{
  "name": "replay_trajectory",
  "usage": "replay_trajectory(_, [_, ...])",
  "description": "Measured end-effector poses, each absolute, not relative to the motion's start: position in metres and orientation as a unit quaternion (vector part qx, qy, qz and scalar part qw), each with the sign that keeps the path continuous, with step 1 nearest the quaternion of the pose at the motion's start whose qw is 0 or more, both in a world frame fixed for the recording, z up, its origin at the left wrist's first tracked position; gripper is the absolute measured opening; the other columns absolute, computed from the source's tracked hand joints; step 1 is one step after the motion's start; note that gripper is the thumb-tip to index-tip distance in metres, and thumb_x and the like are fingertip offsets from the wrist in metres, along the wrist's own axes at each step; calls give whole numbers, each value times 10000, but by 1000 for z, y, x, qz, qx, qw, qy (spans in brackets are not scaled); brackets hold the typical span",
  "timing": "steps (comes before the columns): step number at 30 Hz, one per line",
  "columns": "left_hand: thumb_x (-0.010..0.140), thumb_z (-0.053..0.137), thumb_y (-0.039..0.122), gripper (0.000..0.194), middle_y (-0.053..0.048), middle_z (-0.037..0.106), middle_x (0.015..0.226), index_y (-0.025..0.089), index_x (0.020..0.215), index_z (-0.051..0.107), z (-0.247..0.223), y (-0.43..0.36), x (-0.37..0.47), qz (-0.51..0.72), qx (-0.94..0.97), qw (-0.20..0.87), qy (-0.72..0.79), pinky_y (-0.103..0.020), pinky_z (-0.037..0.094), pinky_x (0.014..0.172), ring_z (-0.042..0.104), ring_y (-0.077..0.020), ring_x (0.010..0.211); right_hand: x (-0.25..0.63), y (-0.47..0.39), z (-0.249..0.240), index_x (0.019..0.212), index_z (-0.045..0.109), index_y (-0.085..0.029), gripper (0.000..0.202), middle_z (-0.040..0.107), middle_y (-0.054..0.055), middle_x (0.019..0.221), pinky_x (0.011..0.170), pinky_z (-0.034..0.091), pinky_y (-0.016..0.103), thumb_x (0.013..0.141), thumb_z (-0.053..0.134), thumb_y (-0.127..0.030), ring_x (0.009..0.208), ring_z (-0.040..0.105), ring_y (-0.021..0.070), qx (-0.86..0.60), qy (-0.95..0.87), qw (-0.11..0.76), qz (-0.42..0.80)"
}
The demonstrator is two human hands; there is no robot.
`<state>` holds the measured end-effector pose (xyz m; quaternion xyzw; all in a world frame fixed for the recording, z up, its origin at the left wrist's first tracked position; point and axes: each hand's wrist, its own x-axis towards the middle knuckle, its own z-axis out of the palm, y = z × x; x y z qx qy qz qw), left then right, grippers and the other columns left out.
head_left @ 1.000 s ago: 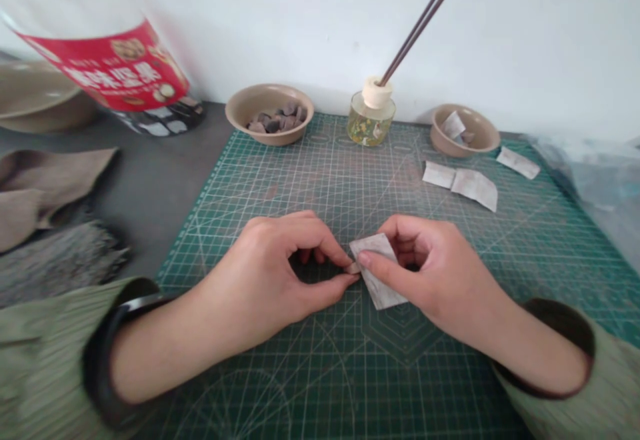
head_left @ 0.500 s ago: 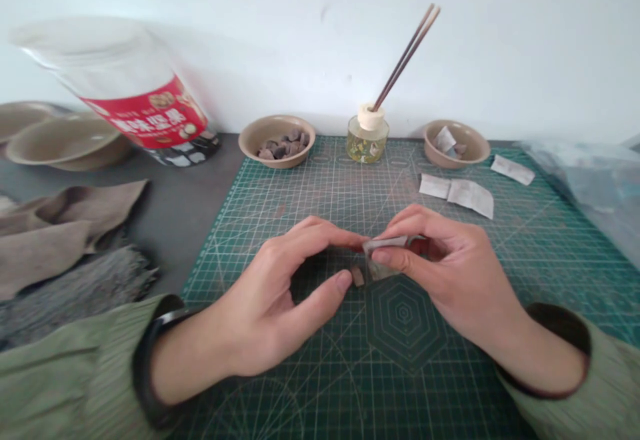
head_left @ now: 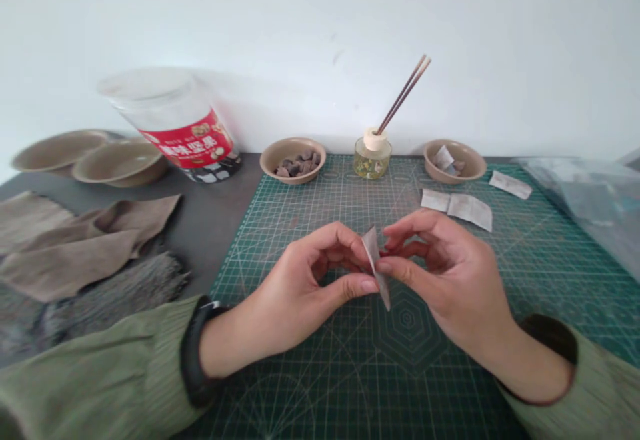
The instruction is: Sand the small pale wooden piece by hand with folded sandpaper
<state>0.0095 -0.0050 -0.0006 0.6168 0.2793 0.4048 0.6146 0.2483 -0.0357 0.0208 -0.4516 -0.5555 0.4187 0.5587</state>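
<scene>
Over the green cutting mat (head_left: 320, 360), a small greyish paper piece (head_left: 377, 270) stands on edge between both hands. My left hand (head_left: 310, 280) holds its left side, thumb low and fingers curled behind. From the other side my right hand (head_left: 450, 273) pinches it with the thumb and bent fingers; the fingertips are partly hidden. Whether anything lies inside the paper cannot be made out. Similar paper strips (head_left: 470, 210) lie on the mat beyond my right hand, with another strip (head_left: 510, 185) farther right.
Along the wall stand a bowl of brown lumps (head_left: 293, 167), a reed diffuser (head_left: 373, 157) and a bowl with paper pieces (head_left: 455, 162). Left are a red-labelled jar (head_left: 185, 133), two bowls (head_left: 120, 163) and folded cloths (head_left: 90, 247). A clear plastic bag (head_left: 590, 193) lies right.
My left hand has closed onto the paper, which has turned from lying flat to standing on edge. The small brown chip by my left thumb no longer shows. The view has shifted left and up.
</scene>
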Motion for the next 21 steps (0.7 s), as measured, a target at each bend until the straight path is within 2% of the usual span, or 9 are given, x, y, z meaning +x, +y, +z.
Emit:
replay_trajectory(3, [1039, 1147, 647, 583, -78, 947, 1131, 211, 1148, 774, -2, -5, 10, 408, 602, 628, 276, -362, 779, 971, 940, -239, 1018, 250, -36, 21, 1090, 1000, -288, 302, 965, 39, 1038, 828, 774, 353, 922, 1232, -386, 911, 896, 243, -458, -578, 528, 421])
replay_trajectory(7, [1075, 1146, 378, 515, -85, 985, 1248, 238, 1336, 725, -4, -4, 8, 407, 596, 638, 268, -367, 800, 991, 984, -255, 1100, 253, -35, 20, 1206, 1025, -303, 208, 977, 42, 1110, 898, 745, 381, 1031, 1129, -347, 1011, 901, 254, -456, -603, 506, 416])
replay_trajectory(10, [1068, 1104, 251, 577, -83, 994, 1266, 244, 1486, 706, -3, -2, 7, 397, 606, 628, 285, -380, 799, 1021, 992, -264, 1131, 255, -34, 18, 1243, 1019, -303, 247, 991, 66, 1227, 920, 732, 418, 1042, 1121, -406, 1092, 902, 285, -476, -604, 491, 409])
replay_trajectory(13, [1055, 1092, 239, 601, -98, 1000, 1265, 229, 1530, 722, -2, -2, 7, 390, 612, 624, 289, -401, 797, 1045, 995, -277, 1134, 255, -33, 17, 1233, 1010, -287, 310, 991, 86, 1259, 926, 723, 437, 1032, 1129, -492, 1102, 898, 301, -484, -604, 481, 411])
replay_trajectory(19, [1017, 1107, 247, 632, -105, 997, 1283, 202, 1557, 782, 1, -3, 7, 378, 633, 605, 300, -403, 786, 1076, 972, -260, 1118, 257, -30, 17, 1030, 947, -282, 313, 942, 23, 1014, 866, 670, 376, 937, 1204, -435, 928, 841, 239, -497, -562, 493, 440])
replay_trajectory(21, [1012, 1106, 254, 601, -93, 990, 1251, 200, 1534, 813, 2, -3, 7, 382, 638, 592, 311, -388, 779, 1048, 957, -251, 1096, 259, -29, 17, 976, 915, -274, 371, 917, 18, 962, 840, 673, 366, 910, 1221, -471, 894, 830, 234, -501, -549, 498, 447])
